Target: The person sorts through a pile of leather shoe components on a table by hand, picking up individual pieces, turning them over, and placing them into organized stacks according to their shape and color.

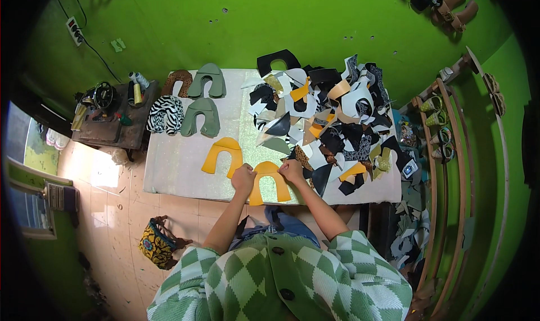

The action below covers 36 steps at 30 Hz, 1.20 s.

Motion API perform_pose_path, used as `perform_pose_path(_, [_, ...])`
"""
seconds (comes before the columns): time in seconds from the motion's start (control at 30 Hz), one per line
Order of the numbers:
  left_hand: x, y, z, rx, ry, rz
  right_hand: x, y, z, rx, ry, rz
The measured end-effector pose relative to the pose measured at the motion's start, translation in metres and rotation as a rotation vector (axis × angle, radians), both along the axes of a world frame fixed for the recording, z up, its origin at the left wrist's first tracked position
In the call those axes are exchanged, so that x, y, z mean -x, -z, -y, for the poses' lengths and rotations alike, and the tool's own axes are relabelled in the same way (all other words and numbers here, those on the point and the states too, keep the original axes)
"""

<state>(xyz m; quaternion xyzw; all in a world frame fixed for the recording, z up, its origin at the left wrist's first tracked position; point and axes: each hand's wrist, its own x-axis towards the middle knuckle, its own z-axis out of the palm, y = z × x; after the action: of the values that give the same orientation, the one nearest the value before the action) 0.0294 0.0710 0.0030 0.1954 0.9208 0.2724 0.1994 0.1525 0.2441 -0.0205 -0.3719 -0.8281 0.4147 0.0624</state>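
A yellow arch-shaped cut piece [266, 168], like a shoe-upper part, lies near the front edge of the table. My left hand [243, 179] is closed at its left side, fingers curled at the edge. On the opposite side, my right hand [291, 171] pinches the upper right edge. Just left of my left hand rests a second yellow arch piece [226, 145]. Farther back stand stacks of similar arches: grey-green ones [201, 110], more grey-green ones [209, 73], zebra-striped ones [163, 108] and brown spotted ones [179, 76].
A large heap of mixed offcuts [337, 124] covers the right of the pale-topped table [236, 99]. At left stands a sewing machine [101, 99] with thread cones [138, 84]. A patterned stool [156, 243] is on the floor. Wooden racks [458, 152] with sandals line the right wall.
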Motion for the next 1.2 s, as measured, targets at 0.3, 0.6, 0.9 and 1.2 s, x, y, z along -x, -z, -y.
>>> perform_pose_path(0.3, [0.000,0.002,0.000,0.006,0.018,-0.013,0.003,0.002,-0.003,-0.004,-0.030,0.066])
perform_pose_path(0.6, [-0.013,-0.009,-0.006,-0.036,0.082,-0.226,0.000,-0.003,0.012,-0.199,-0.016,-0.003])
perform_pose_path(0.9, [-0.046,0.022,0.019,-0.164,0.357,-0.504,-0.026,-0.019,0.067,-0.632,-0.350,-0.061])
perform_pose_path(1.2, [-0.063,0.013,0.024,0.059,0.444,-0.599,-0.020,-0.017,0.098,-0.776,-0.263,0.175])
